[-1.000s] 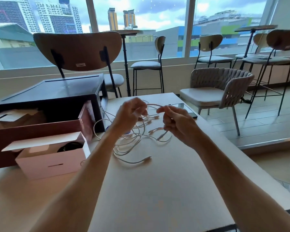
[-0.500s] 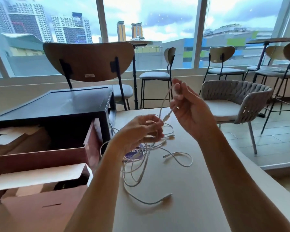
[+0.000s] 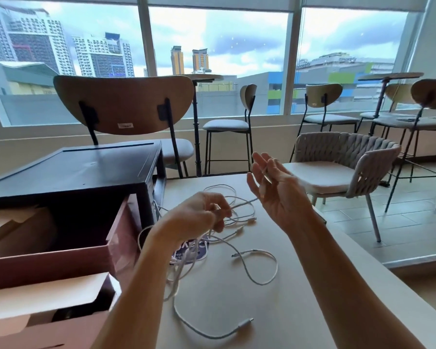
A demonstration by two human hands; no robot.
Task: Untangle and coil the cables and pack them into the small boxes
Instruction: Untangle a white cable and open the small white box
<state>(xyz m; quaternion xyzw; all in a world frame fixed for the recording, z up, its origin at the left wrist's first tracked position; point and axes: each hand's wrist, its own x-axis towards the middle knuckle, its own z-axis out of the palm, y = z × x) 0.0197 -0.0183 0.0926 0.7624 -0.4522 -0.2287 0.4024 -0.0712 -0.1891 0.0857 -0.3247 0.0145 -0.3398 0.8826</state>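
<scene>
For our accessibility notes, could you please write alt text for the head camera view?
A person's left hand grips a tangle of white cables that trails onto a pale table, while one strand runs up to the raised right hand, its fingers spread. Open boxes sit to the left, with chairs and city windows behind.

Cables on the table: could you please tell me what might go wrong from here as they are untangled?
1. The left hand grips several cables at once; pulling the strand that runs to the right hand could tighten the tangle.
2. The right hand's fingers look spread, so that strand may slip out.
3. Some strands lie right beside the black box and might catch on it.
</scene>
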